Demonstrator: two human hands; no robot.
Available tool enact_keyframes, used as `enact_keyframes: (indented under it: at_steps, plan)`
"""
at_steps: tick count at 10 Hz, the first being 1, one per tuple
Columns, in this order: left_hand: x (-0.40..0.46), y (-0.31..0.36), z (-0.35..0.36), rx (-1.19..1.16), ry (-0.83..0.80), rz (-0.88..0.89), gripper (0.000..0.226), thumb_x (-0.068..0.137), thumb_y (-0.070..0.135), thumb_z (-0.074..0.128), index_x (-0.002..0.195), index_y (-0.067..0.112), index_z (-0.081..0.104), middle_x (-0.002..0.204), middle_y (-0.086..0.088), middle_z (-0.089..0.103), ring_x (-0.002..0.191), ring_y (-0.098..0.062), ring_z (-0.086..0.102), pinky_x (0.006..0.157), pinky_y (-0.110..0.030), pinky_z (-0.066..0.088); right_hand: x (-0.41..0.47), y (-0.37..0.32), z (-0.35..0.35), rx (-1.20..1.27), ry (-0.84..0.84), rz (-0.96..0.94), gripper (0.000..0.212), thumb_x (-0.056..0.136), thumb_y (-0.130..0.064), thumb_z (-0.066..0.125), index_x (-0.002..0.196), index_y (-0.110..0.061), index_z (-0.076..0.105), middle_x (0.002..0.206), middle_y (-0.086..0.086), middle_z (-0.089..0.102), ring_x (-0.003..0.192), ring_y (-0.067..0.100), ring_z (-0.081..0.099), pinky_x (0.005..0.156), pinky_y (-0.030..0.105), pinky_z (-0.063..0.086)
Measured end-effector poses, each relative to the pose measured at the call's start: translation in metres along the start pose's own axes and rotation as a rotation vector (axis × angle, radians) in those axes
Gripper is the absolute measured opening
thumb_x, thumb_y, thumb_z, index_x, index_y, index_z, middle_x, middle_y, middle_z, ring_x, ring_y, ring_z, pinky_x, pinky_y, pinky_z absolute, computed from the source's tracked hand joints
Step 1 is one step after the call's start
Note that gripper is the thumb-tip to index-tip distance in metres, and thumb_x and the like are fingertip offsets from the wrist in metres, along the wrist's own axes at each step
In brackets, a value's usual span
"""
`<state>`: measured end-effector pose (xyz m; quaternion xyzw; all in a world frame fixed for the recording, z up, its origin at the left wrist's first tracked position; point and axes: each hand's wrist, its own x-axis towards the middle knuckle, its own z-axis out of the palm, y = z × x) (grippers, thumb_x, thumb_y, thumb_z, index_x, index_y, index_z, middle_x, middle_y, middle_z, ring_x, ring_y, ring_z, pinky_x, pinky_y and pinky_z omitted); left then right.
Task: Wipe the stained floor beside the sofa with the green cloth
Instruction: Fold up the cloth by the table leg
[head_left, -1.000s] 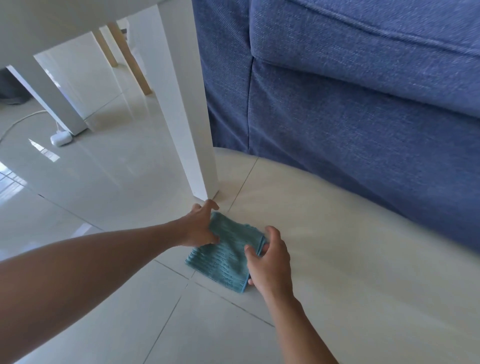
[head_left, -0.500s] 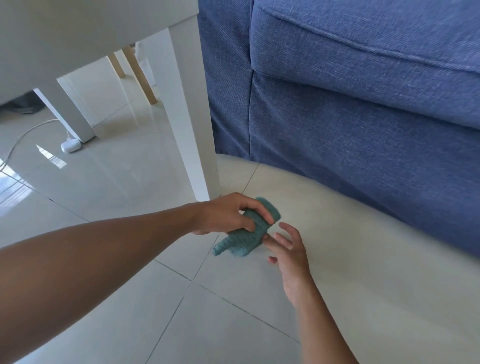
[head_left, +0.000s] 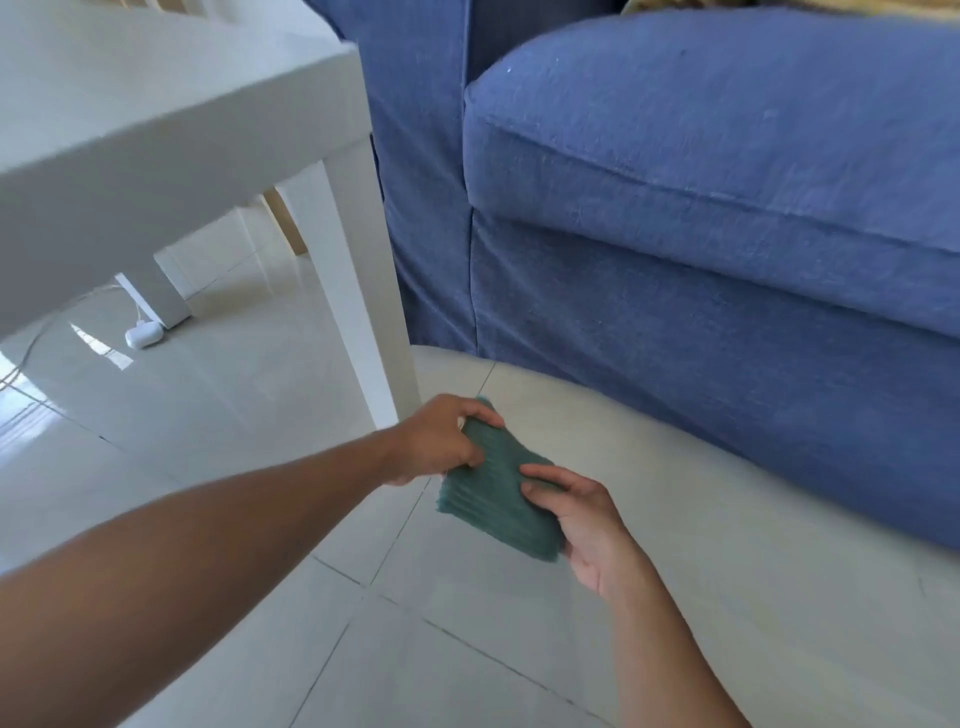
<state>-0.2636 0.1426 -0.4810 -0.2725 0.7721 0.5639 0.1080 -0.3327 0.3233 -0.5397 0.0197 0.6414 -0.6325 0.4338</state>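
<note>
The green cloth (head_left: 493, 488) is folded into a thick pad and held above the pale tiled floor (head_left: 597, 597), between my two hands. My left hand (head_left: 441, 441) grips its upper left end with curled fingers. My right hand (head_left: 582, 514) holds its lower right end, thumb on top and fingers underneath. The blue sofa (head_left: 701, 260) stands just behind and to the right. No stain shows clearly on the tiles below the cloth.
A white table (head_left: 156, 114) overhangs at the upper left; its near leg (head_left: 363, 312) meets the floor just left of my left hand. A small white plug (head_left: 144, 333) with a cable lies on the floor under the table.
The cloth lay flat on the floor under both hands; my left hand bunched it and lifted it, and now both hands hold it folded above the tiles. The camera has tilted up.
</note>
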Motion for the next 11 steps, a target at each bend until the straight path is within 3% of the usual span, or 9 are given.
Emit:
enact_keyframes:
  at_steps: [2,3,5,6,7,8,9,10,11]
  plan:
    - [-0.022,0.081,-0.009,0.087,0.246,0.063,0.051,0.076,-0.001,0.072,0.121,0.022,0.069,0.121,-0.007,0.062,0.098,-0.022,0.065,0.085,-0.033,0.057,-0.035,-0.123,-0.002,-0.263,0.124,-0.115,0.022,0.081,-0.001,0.073,0.097,-0.016,0.076,0.08,0.005,0.073,0.069,0.018,0.066,0.059,0.025,0.048]
    - [-0.05,0.148,-0.023,0.042,0.422,0.166,0.051,0.076,0.001,0.073,0.122,0.023,0.068,0.113,-0.006,0.065,0.088,-0.019,0.066,0.076,-0.027,0.057,-0.07,-0.206,0.003,-0.337,0.097,-0.216,0.019,0.083,-0.002,0.07,0.091,-0.019,0.073,0.075,0.004,0.067,0.062,0.016,0.057,0.055,0.025,0.038]
    - [-0.146,0.23,-0.105,0.016,0.698,0.258,0.031,0.079,-0.001,0.072,0.103,0.019,0.066,0.081,-0.002,0.057,0.063,-0.017,0.054,0.054,-0.02,0.05,-0.115,-0.313,0.073,-0.487,-0.151,-0.437,0.024,0.085,-0.009,0.071,0.107,-0.018,0.075,0.089,0.0,0.068,0.075,0.011,0.058,0.058,0.025,0.044]
    - [-0.197,0.217,-0.156,-0.038,0.786,0.151,0.023,0.082,-0.007,0.069,0.095,0.011,0.066,0.078,-0.006,0.057,0.064,-0.018,0.056,0.057,-0.023,0.056,-0.114,-0.32,0.148,-0.63,-0.332,-0.504,0.021,0.086,-0.009,0.073,0.105,-0.018,0.075,0.091,0.002,0.069,0.07,0.009,0.059,0.052,0.02,0.045]
    - [-0.245,0.177,-0.195,-0.111,0.937,0.018,0.023,0.082,-0.009,0.07,0.096,0.009,0.068,0.088,-0.004,0.062,0.076,-0.019,0.064,0.06,-0.026,0.063,-0.12,-0.308,0.232,-0.765,-0.47,-0.612,0.024,0.086,-0.01,0.075,0.109,-0.015,0.075,0.101,0.004,0.07,0.081,0.012,0.061,0.061,0.024,0.05]
    - [-0.288,0.138,-0.222,-0.147,1.075,-0.089,0.023,0.081,-0.008,0.071,0.101,0.002,0.07,0.104,-0.012,0.067,0.095,-0.029,0.068,0.078,-0.04,0.063,-0.13,-0.289,0.301,-0.861,-0.6,-0.701,0.024,0.086,-0.009,0.073,0.109,-0.014,0.075,0.099,0.003,0.068,0.085,0.015,0.062,0.06,0.025,0.05]
    - [-0.323,0.104,-0.239,-0.084,1.109,-0.207,0.031,0.086,-0.003,0.067,0.116,-0.005,0.066,0.106,-0.016,0.068,0.091,-0.027,0.067,0.079,-0.036,0.061,-0.144,-0.267,0.347,-0.993,-0.688,-0.783,0.025,0.087,-0.01,0.073,0.112,-0.013,0.075,0.108,0.005,0.067,0.101,0.021,0.061,0.077,0.027,0.045]
    - [-0.332,0.079,-0.25,-0.035,1.084,-0.302,0.034,0.084,0.004,0.07,0.116,-0.004,0.066,0.115,-0.022,0.07,0.1,-0.032,0.071,0.087,-0.044,0.061,-0.151,-0.251,0.368,-1.106,-0.656,-0.893,0.031,0.088,-0.011,0.072,0.119,-0.012,0.072,0.129,0.005,0.066,0.117,0.021,0.059,0.086,0.022,0.038]
    - [-0.332,0.08,-0.255,0.125,1.12,-0.394,0.034,0.077,0.012,0.072,0.109,0.003,0.069,0.118,-0.017,0.061,0.096,-0.034,0.065,0.079,-0.043,0.062,-0.16,-0.247,0.365,-1.14,-0.605,-0.941,0.034,0.088,-0.018,0.071,0.122,-0.015,0.071,0.134,0.003,0.064,0.12,0.019,0.058,0.085,0.02,0.036]
